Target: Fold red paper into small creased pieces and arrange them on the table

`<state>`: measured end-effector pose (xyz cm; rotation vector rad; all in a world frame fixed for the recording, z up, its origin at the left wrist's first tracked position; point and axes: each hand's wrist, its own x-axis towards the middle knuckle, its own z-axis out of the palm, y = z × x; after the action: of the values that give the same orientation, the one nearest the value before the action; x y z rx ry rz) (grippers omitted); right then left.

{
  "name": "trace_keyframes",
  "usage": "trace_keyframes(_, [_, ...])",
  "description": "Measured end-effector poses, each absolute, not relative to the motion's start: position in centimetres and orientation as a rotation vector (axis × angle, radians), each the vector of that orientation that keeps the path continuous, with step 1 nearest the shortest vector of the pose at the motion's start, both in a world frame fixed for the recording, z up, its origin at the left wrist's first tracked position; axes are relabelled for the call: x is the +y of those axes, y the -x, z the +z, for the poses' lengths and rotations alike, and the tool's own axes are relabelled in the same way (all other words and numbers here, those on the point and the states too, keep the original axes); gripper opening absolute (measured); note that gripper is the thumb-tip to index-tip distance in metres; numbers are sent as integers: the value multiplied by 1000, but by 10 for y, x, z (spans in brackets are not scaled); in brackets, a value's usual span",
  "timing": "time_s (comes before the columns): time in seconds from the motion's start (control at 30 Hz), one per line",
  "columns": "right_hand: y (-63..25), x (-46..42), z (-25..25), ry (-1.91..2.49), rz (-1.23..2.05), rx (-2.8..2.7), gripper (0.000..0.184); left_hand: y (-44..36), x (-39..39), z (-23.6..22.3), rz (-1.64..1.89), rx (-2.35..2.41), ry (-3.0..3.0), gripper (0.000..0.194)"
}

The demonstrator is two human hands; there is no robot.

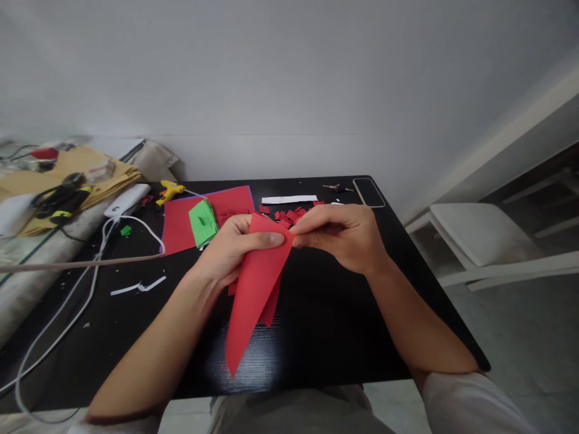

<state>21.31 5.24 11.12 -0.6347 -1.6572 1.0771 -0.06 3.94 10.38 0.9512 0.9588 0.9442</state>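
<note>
I hold a folded red paper piece between my two hands above the black bench; its long point hangs down toward me. My left hand is closed on its upper left edge, thumb lying flat across the front, and my right hand pinches the top corner, fingers curled tight, both wrists angled inward. Just beyond my hands lies a scatter of small red paper scraps, and past those a white paper strip. Beyond my left hand sits a folded green paper on a flat red sheet, with a yellow glue gun farther back. Further left, a white cable loops across the bench near some white offcuts. Beyond my right hand, at the bench's far corner, lie a phone and keys. Well off to my right stands a white chair.
</note>
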Motion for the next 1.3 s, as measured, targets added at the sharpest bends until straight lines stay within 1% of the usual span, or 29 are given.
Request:
trace_keyframes(0.33, [-211, 56, 108, 533, 1102, -1630, 16, 0, 39, 106, 949, 925, -928, 27])
trace_keyframes(0.47, [-212, 55, 108, 573, 1110, -1630, 16, 0, 38, 106, 964, 921, -937, 26])
trace_keyframes(0.67, [-212, 55, 110, 663, 1326, -1525, 23, 0, 40, 105, 1079, 973, -981, 24])
trace_keyframes(0.77, [-210, 53, 109, 711, 1403, -1527, 22, -1, 40, 104, 1123, 1023, -1077, 23])
trace_keyframes(1.0, [-208, 54, 102, 775, 1282, -1567, 8, -1, 41, 102, 1136, 1028, -1166, 24])
trace_keyframes(1.17, [-212, 58, 105, 795, 1205, -1568, 13, 8, 47, 105, 1337, 1002, -1153, 19])
trace_keyframes(1.3, [-212, 59, 106, 818, 1183, -1568, 14, 10, 49, 103, 1464, 1039, -1263, 15])
